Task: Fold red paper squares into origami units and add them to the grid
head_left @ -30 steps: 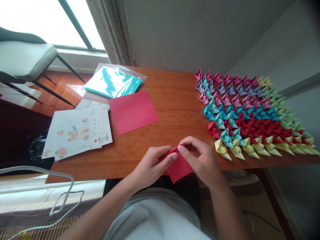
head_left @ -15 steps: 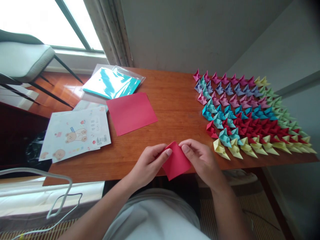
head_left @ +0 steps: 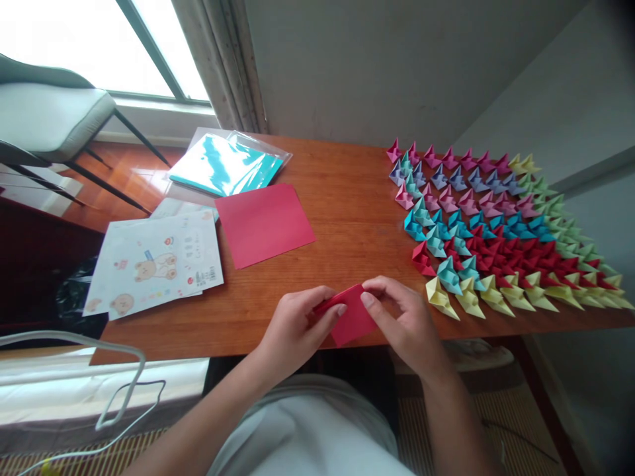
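A small folded piece of red paper (head_left: 353, 319) is held just above the table's front edge. My left hand (head_left: 302, 324) pinches its left side between thumb and fingers. On the opposite side, my right hand (head_left: 401, 317) grips the upper right corner, thumb on top. Part of the paper is hidden behind the fingers. Flat on the table beyond my left hand lies a stack of red paper sheets (head_left: 268, 228). To the right stand rows of folded paper boats in several colours, among them a red one (head_left: 423, 259) and a yellow one (head_left: 440, 297).
The wooden table (head_left: 342, 192) ends close to my body. At its left lie white sheets with bear pictures (head_left: 156, 264) and a clear packet of turquoise paper (head_left: 225, 165). A chair (head_left: 54, 116) stands by the window. A white cable (head_left: 133, 377) hangs at lower left.
Both hands have turned the red paper, so its top edge now slants and its lower point sits higher. The view has shifted slightly; the stack and boats stay in place.
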The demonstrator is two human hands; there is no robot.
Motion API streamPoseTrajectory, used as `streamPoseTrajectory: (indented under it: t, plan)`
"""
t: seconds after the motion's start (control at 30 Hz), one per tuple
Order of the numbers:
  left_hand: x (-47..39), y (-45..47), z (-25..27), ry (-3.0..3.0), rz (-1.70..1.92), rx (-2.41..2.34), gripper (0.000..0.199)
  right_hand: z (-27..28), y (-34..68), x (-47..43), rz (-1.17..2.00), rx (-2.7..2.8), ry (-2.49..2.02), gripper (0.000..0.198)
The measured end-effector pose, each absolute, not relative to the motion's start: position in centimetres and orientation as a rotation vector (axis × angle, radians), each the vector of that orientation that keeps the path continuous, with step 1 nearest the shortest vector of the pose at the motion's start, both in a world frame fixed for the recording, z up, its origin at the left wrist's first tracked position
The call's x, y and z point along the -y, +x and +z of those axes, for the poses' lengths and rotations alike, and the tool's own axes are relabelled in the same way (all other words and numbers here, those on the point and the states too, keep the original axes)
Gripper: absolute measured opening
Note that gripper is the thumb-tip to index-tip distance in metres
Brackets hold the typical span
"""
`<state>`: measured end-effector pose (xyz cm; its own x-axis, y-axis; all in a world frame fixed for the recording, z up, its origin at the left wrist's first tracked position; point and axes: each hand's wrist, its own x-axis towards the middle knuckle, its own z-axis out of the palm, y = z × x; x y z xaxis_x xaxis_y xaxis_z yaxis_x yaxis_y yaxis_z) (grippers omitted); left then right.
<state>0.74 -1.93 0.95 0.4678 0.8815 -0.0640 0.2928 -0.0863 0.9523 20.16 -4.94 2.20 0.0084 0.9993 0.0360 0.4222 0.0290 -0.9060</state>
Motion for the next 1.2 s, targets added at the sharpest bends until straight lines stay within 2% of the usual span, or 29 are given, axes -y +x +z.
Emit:
streamPoseTrajectory:
  t: [0.2,0.43,0.6,0.83,0.93,1.07,1.2]
  plan:
    - [2.5,0.7,1.4,1.768,0.762,-1.013,0.019,2.9,19.9,4.9,0.898,1.519,-1.385,0.010]
    - [2.1,0.1,2.1,1.373,0.770,-0.841,0.041,2.8,19.9,5.2,0.981,1.378,-1.444,0.011]
    - [2.0,0.5,1.7,1.207,0.735,-0.864,0.026,2.4,19.9,5.3,0.974,1.452,-1.393,0.008]
    - [2.0,1.0,2.4,1.423,0.890,-0.905,0.014,3.1,20.0,5.4,0.896,1.600,-1.369,0.007]
    - [2.0,1.2,2.4,1.499,0.937,-1.012,0.013,3.9,20.0,5.9,0.749,1.698,-1.392,0.024]
    - [1.9,1.5,1.5,1.457,1.010,-1.107,0.011,4.5,19.3,7.0,0.579,2.010,-1.332,0.069]
    - [2.0,1.8,0.9,1.405,1.077,-1.110,0.010,3.8,18.3,7.4,0.379,2.154,-1.352,0.068]
